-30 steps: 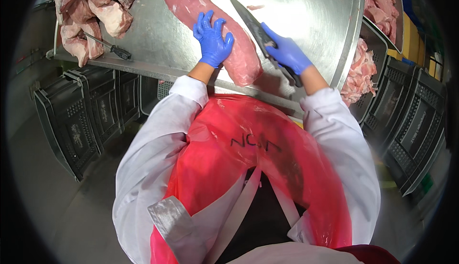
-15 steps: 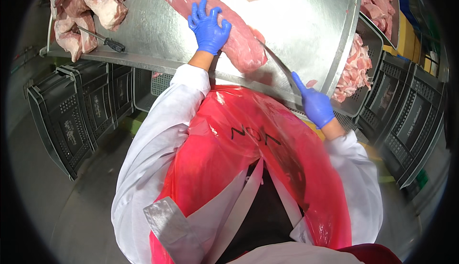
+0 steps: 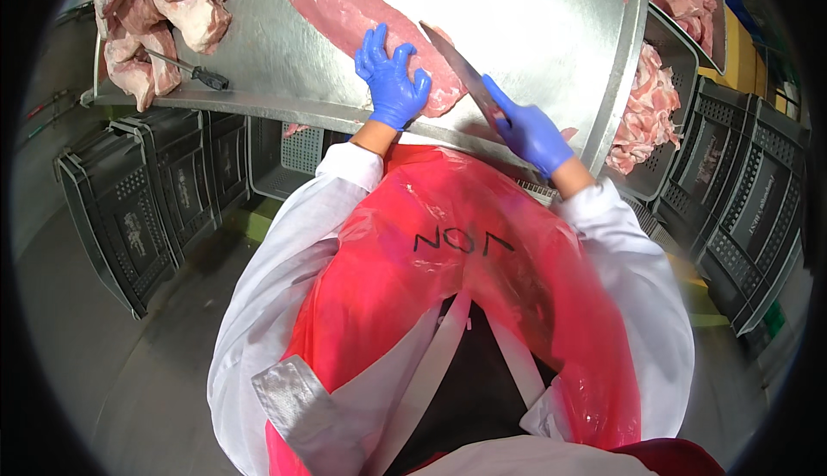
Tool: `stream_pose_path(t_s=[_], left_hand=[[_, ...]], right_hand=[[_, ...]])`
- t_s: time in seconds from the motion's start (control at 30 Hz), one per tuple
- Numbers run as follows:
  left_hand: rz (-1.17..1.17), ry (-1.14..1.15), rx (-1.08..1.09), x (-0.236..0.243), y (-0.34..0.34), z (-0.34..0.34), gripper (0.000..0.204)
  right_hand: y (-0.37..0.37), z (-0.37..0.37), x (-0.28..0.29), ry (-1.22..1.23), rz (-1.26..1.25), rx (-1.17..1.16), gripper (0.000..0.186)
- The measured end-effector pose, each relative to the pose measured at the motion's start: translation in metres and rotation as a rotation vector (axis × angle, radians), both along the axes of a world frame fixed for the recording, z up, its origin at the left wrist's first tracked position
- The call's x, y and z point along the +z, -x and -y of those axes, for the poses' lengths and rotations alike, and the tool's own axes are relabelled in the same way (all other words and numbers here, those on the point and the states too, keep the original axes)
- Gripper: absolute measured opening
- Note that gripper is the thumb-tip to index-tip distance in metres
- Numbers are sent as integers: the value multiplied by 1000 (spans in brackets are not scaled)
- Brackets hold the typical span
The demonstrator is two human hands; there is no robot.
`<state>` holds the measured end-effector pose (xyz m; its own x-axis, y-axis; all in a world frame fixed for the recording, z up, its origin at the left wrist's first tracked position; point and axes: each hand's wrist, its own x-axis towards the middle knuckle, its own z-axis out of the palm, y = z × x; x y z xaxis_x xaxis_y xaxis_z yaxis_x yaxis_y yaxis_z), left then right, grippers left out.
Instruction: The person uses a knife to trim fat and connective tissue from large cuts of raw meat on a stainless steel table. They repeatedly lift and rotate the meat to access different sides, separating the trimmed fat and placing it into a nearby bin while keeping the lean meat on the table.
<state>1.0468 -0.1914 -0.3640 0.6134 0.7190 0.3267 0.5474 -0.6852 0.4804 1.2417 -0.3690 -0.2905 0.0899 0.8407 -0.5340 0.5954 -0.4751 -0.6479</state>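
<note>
A long piece of boneless pink meat (image 3: 332, 6) lies slantwise on the steel work table (image 3: 250, 37), its near end close to the table's front edge. My blue-gloved left hand (image 3: 396, 84) rests on that near part, fingers partly spread and slightly bent. In my blue-gloved right hand (image 3: 530, 136) is a knife (image 3: 465, 71), index finger stretched along its back. The blade runs alongside the right side of the meat, its tip pointing away to the left. Whether the edge touches the meat, I cannot tell. A small scrap lies by the tip.
At the far left are piled several thick meat pieces (image 3: 194, 19), with a black-handled tool (image 3: 209, 78) beside them. Trimmings (image 3: 646, 118) fill a dark crate on the right; more meat (image 3: 685, 2) sits beyond. Grey crates (image 3: 129, 217) stand below the table's left side.
My left hand has shifted right and nearer on the meat. The knife has moved left and away along the meat's right side, and my right hand has come closer to the left one.
</note>
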Motion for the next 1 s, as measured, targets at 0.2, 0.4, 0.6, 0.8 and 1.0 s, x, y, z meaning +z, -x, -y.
stream_pose_path(t_s=[0.2,0.4,0.6,0.8,1.0], left_hand=[[-7,10,15,-7,1,3,37],[-1,-7,68,-13,-10,-17,35],[-75,-56,190,-17,-16,-62,32],[-111,-59,148,-15,6,-115,26],[69,-20,-107,-1,-85,-102,40]], right_hand=[[9,13,-16,-136,33,9,70],[27,-69,-45,-189,18,-107,66],[19,18,-29,-129,107,0,68],[-1,45,0,-210,-158,-219,73],[-12,87,2,-269,-603,-816,76]])
